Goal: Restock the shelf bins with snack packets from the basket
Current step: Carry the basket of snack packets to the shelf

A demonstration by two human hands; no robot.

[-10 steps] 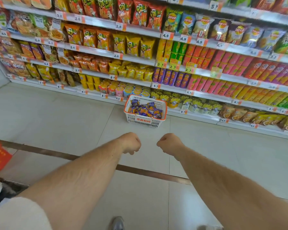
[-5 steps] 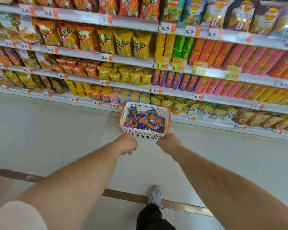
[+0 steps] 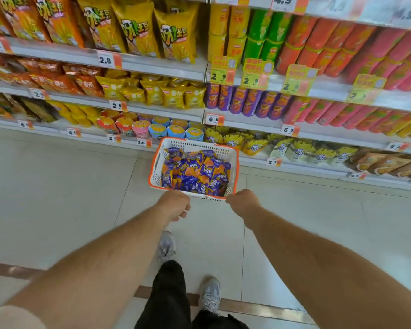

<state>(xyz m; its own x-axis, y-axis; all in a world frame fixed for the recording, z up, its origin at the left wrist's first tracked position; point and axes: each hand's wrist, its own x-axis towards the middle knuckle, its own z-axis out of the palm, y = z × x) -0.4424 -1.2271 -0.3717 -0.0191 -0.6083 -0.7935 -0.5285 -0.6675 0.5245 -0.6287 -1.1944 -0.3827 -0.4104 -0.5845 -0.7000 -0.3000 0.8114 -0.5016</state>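
A white plastic basket (image 3: 157, 160) with an orange rim stands on the floor against the bottom shelf. It is full of small purple and orange snack packets (image 3: 196, 173). My left hand (image 3: 175, 205) is a closed fist just below the basket's near left corner. My right hand (image 3: 243, 201) is a closed fist at the near right corner. Nothing shows inside either fist, and I cannot tell whether they touch the rim. Both forearms stretch forward from the bottom of the view.
Shelves (image 3: 157, 68) of chip bags, tubes and cup snacks with price tags fill the top of the view. Cup snacks (image 3: 176, 131) sit right behind the basket. Pale floor tiles (image 3: 57, 186) spread to the left. My legs and grey shoes (image 3: 166, 245) are below.
I have walked up to the shelves, so the basket and shelves appear larger and closer. My fists, which were short of the basket, now reach its near rim in view.
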